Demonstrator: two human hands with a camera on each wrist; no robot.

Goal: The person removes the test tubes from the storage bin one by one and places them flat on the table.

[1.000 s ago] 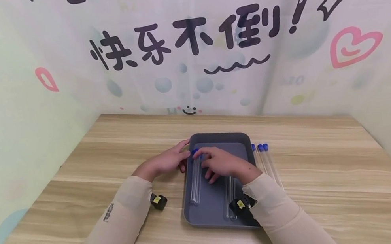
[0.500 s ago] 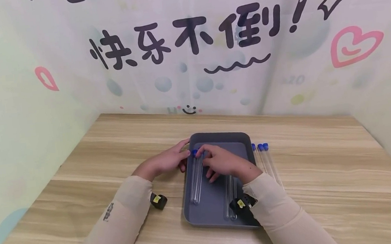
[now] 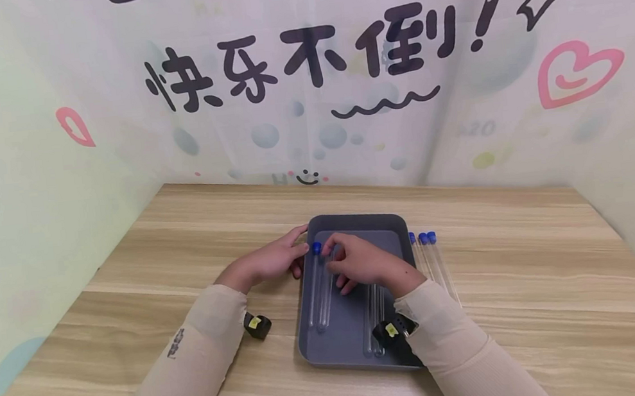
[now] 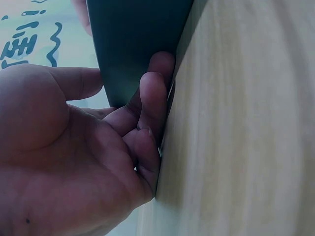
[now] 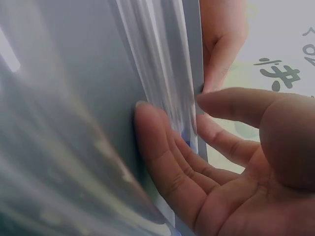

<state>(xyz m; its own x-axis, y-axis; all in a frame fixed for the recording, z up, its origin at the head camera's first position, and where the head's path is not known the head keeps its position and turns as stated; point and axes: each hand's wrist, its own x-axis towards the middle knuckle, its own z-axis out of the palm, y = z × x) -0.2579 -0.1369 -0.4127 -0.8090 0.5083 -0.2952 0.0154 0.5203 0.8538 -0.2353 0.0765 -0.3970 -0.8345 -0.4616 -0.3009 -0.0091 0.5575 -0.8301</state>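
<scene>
In the head view, a grey rectangular tray [image 3: 345,334] stands on the table with clear blue-capped test tubes inside. My left hand [image 3: 266,263] holds the tray's left side, its thumb at the rim and its fingers against the outer wall. Over the tray, my right hand [image 3: 359,259] pinches one test tube [image 3: 324,295] near its top; the fingers hide that cap. Beside it, to the left, lies another test tube [image 3: 313,289] with its blue cap showing. In the right wrist view, the thumb and curled fingers [image 5: 155,130] are around the tubes [image 5: 162,54] by the tray wall.
More test tubes [image 3: 372,321] lie in the tray's right half, partly under the right wrist. Several blue-capped tubes [image 3: 436,266] lie on the wooden table [image 3: 535,278] right of the tray. A printed curtain [image 3: 322,133] stands behind the table.
The pinched test tube has shifted slightly right, apart from the one beside it, whose cap now shows clearly. My left hand and the tray have stayed in place.
</scene>
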